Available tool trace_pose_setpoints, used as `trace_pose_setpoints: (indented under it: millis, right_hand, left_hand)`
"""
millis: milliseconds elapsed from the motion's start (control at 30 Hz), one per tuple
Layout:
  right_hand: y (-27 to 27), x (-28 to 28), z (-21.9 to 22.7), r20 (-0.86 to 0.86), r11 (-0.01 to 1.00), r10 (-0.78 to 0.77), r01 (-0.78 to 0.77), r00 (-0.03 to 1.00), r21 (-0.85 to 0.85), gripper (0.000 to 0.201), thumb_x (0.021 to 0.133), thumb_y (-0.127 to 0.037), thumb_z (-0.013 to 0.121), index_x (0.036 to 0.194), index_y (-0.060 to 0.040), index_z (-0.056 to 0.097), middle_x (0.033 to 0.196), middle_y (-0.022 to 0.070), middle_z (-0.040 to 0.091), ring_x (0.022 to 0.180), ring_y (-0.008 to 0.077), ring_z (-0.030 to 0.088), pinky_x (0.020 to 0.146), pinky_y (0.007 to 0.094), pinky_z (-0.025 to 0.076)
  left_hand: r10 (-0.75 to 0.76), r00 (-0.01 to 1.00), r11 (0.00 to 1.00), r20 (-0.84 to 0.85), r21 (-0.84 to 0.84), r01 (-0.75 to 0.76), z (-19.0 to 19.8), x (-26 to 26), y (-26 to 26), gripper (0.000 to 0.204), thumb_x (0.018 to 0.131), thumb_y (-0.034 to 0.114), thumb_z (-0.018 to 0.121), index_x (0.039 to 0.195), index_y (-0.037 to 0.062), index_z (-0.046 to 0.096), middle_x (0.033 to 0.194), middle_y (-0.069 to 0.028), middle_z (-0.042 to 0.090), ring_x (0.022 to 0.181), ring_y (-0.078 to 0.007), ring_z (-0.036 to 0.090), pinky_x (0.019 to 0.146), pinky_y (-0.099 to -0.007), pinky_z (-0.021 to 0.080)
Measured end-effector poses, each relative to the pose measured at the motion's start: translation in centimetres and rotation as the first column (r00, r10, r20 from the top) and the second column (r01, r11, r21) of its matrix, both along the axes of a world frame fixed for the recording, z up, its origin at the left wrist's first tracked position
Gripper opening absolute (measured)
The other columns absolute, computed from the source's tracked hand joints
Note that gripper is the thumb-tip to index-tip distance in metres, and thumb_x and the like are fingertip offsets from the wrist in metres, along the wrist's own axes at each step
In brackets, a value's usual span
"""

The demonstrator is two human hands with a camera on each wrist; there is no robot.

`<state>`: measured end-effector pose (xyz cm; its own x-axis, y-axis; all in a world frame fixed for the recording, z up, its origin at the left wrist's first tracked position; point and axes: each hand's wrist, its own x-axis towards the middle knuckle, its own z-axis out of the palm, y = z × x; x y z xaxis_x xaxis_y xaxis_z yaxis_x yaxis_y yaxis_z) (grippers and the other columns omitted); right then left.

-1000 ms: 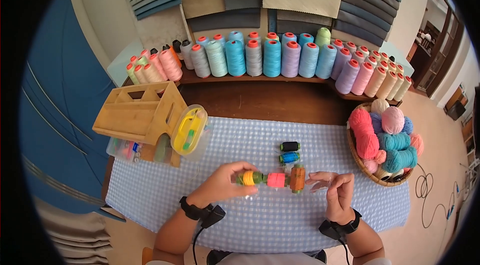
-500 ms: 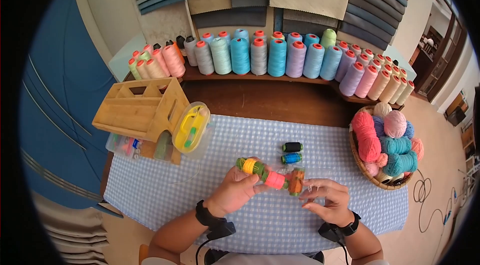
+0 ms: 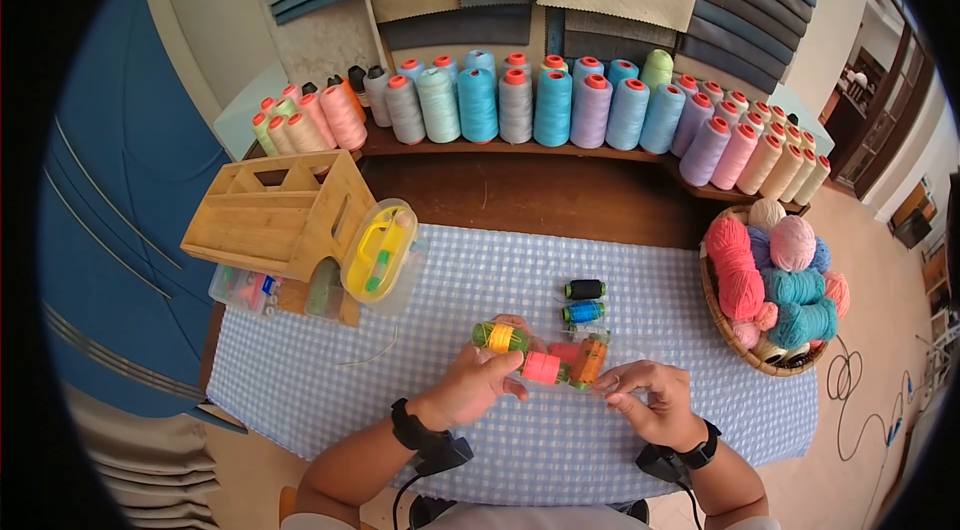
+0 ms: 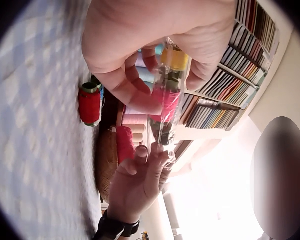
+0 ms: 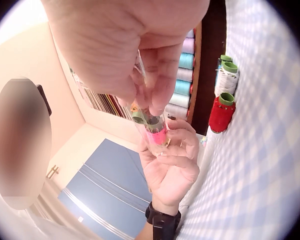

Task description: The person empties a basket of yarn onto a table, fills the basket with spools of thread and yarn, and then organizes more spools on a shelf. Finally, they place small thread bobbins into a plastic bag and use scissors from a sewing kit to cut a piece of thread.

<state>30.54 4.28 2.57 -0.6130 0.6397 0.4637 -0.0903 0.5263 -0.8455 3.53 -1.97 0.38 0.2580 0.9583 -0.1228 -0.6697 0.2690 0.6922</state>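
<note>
My left hand (image 3: 475,385) grips a clear plastic wrapper (image 4: 171,80) between thumb and fingers. Inside it are small thread spools on green cores: a yellow spool (image 3: 500,337), a pink spool (image 3: 542,367) and an orange-brown spool (image 3: 588,362). At the wrapper's other end, my right hand (image 3: 655,400) pinches the plastic with thumb and fingertips. The wrapper is held over the cloth. Behind it stand or lie a black spool (image 3: 585,289), a blue spool (image 3: 583,312), a white spool (image 5: 226,80) and a red spool (image 5: 222,114).
A blue checked cloth (image 3: 470,275) covers the table. To the left are a wooden organizer (image 3: 255,220) and a yellow-lidded box (image 3: 380,250); a basket (image 3: 712,305) of yarn stands right. Large thread cones (image 3: 553,110) line the back shelf. A loose strand (image 3: 370,358) lies on the cloth.
The left hand has tilted the wrapper, raising its yellow end, and the spools inside sit closer together. My right hand's fingers have come in from spread to pinching the wrapper's end.
</note>
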Motion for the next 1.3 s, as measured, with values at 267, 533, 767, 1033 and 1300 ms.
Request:
trace_pose_setpoints:
  millis: [267, 533, 767, 1033, 1300]
  right_hand:
    - [0.3, -0.1, 0.5, -0.029, 0.992, -0.052, 0.055, 0.998, 0.112, 0.013, 0.09, -0.005, 0.074, 0.091, -0.0004, 0.062, 0.099, 0.0179, 0.074, 0.092, 0.0251, 0.075, 0.074, 0.0315, 0.06]
    - [0.4, -0.2, 1.1, 0.045, 0.979, -0.127, 0.118, 0.991, 0.166, 0.015, 0.081, -0.006, 0.082, 0.082, -0.0038, 0.067, 0.107, 0.0149, 0.069, 0.093, 0.0222, 0.068, 0.082, 0.0337, 0.054]
    - [0.3, -0.1, 1.2, 0.081, 0.997, -0.043, 0.038, 0.996, 0.07, 0.011, 0.081, 0.002, 0.08, 0.087, 0.0016, 0.07, 0.118, 0.019, 0.067, 0.087, 0.0208, 0.073, 0.075, 0.0317, 0.061]
    - [0.4, -0.1, 1.0, 0.08, 0.994, -0.016, 0.008, 0.997, 0.107, 0.007, 0.084, 0.0, 0.077, 0.085, -0.0008, 0.07, 0.106, 0.0196, 0.072, 0.093, 0.0239, 0.074, 0.076, 0.0332, 0.061]
    - [0.4, -0.2, 1.2, 0.1, 0.997, -0.02, 0.012, 0.995, 0.074, 0.008, 0.084, -0.002, 0.078, 0.084, -0.0018, 0.069, 0.111, 0.0208, 0.072, 0.097, 0.0268, 0.073, 0.078, 0.0337, 0.059]
  left_hand:
    - [0.012, 1.0, 0.999, 0.005, 0.05, -0.012, -0.1, -0.3, -0.2, 0.043, 0.094, 0.008, 0.071, 0.133, 0.009, 0.054, 0.123, -0.0051, 0.062, 0.106, -0.0134, 0.063, 0.081, -0.0276, 0.056]
    - [0.066, 0.989, 0.984, -0.129, 0.17, -0.044, -0.7, -0.6, 0.1, 0.02, 0.094, 0.006, 0.071, 0.114, 0.0068, 0.066, 0.106, -0.0031, 0.069, 0.097, -0.0122, 0.063, 0.081, -0.0297, 0.053]
    - [0.145, 0.971, 0.988, -0.189, 0.082, -0.131, 0.6, 0.2, -0.2, 0.018, 0.095, 0.015, 0.072, 0.108, 0.0071, 0.065, 0.099, -0.0032, 0.068, 0.087, -0.011, 0.064, 0.071, -0.0282, 0.051]
    - [0.173, 0.985, 0.983, -0.01, 0.071, -0.172, 0.2, 0.0, 0.2, 0.033, 0.098, 0.025, 0.07, 0.122, 0.0098, 0.053, 0.099, -0.004, 0.063, 0.081, -0.0099, 0.06, 0.06, -0.0258, 0.047]
    - [0.145, 0.989, 0.985, -0.029, 0.102, -0.141, 1.0, 0.0, 0.3, 0.045, 0.084, -0.01, 0.071, 0.115, 0.0142, 0.049, 0.107, -0.005, 0.056, 0.082, -0.0073, 0.056, 0.059, -0.0189, 0.047]
